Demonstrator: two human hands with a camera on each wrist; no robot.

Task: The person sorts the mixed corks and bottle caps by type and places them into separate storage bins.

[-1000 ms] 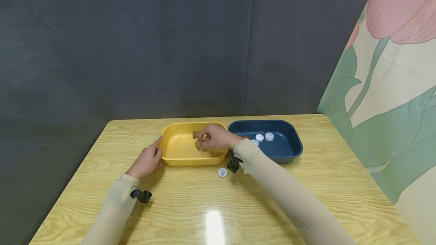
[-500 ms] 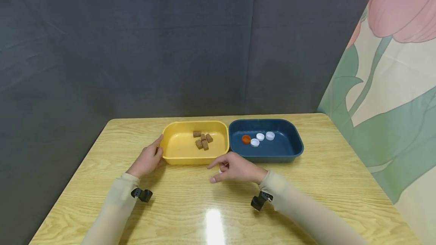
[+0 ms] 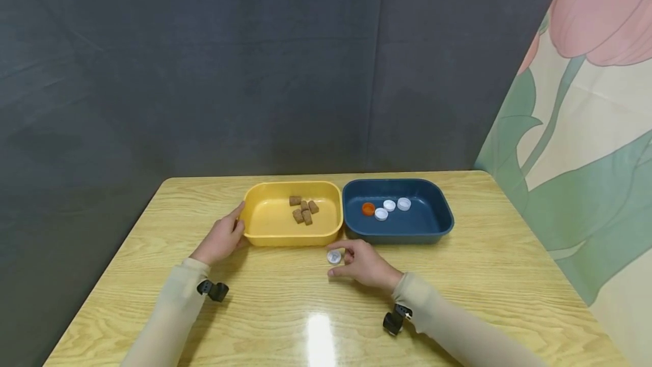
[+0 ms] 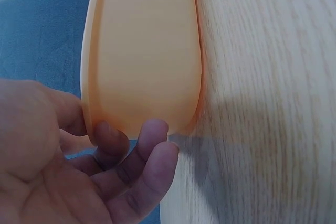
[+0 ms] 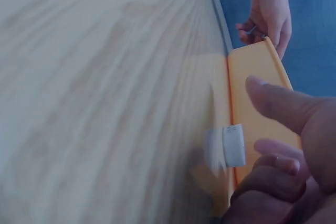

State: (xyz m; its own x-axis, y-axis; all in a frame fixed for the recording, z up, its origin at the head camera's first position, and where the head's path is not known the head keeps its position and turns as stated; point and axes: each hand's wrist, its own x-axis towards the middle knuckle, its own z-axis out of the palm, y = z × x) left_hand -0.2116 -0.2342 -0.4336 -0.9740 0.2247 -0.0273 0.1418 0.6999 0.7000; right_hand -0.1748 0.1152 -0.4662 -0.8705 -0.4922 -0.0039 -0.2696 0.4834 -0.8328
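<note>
At its left end, the yellow tray (image 3: 291, 240) is held by my left hand (image 3: 221, 240), whose fingers curl at the rim in the left wrist view. Several brown cork stoppers (image 3: 297, 216) lie inside that tray. My right hand (image 3: 364, 265) is just in front of the trays, thumb and index finger spread on either side of a white bottle cap (image 3: 334, 257). The cap lies on the table; in the right wrist view a gap shows between it and the thumb. The right hand's other fingers are curled in.
A dark blue tray (image 3: 397, 239) stands against the yellow one's right end. It holds an orange bottle cap (image 3: 368, 209) and several white caps (image 3: 389, 205). Behind the wooden table (image 3: 275, 304) hangs a dark curtain; a flowered panel borders the right.
My right hand has left the yellow tray, where the stopper was let go among the others, and come back toward the front around the white cap. The left hand stays put.
</note>
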